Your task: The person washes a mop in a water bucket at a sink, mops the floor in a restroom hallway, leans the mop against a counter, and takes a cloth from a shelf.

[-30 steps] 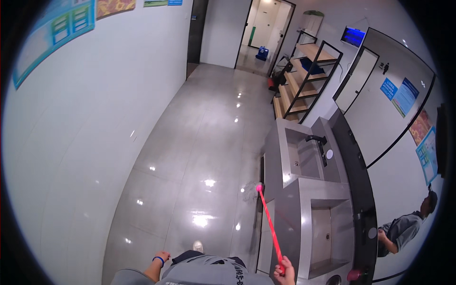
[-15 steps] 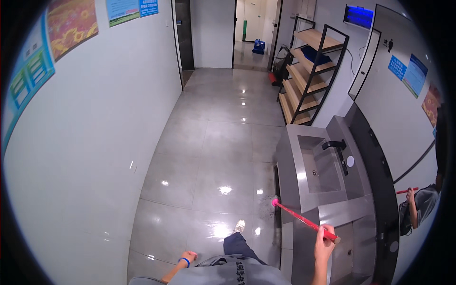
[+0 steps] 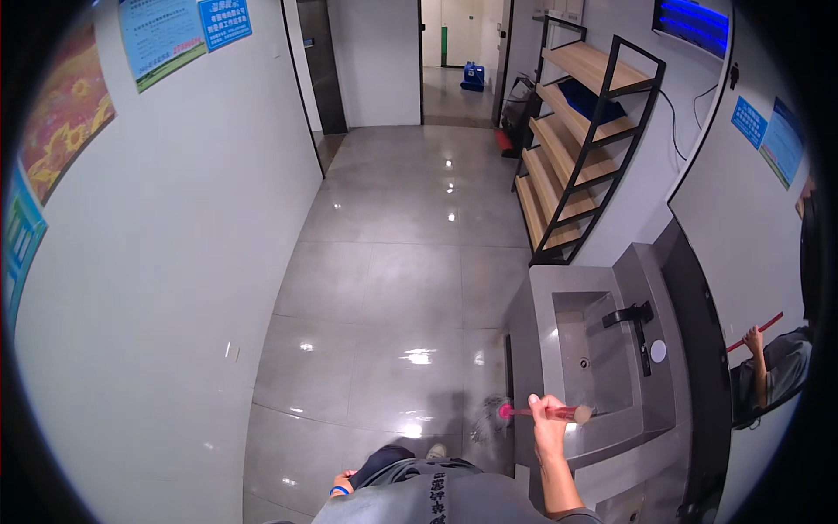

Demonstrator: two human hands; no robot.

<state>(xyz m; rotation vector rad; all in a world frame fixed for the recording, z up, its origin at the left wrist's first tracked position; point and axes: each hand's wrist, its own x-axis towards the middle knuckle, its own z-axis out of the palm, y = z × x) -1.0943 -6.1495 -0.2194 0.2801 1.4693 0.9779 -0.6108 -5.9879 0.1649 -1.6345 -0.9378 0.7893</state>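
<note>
My right hand is closed around the red handle of a mop, close to its pale upper end. The handle slants down and left to a pink collar. Around this collar, thin dark mop strands spread on the wet-looking floor beside the sink counter's base. My left hand, with a blue band at the wrist, hangs low at my left side by my dark-trousered leg; its fingers are mostly hidden. The mirror also shows my arm and the red handle.
A grey counter with a sink basin and black tap runs along my right. Beyond it stands a wood-and-black shelf rack. A white wall borders the left. Glossy floor tiles lead to a doorway with a blue object.
I have moved forward along the counter; the sink and rack are nearer. My right hand still grips the mop, now over the nearer floor edge of the basin. My left hand has drawn in toward my leg.
</note>
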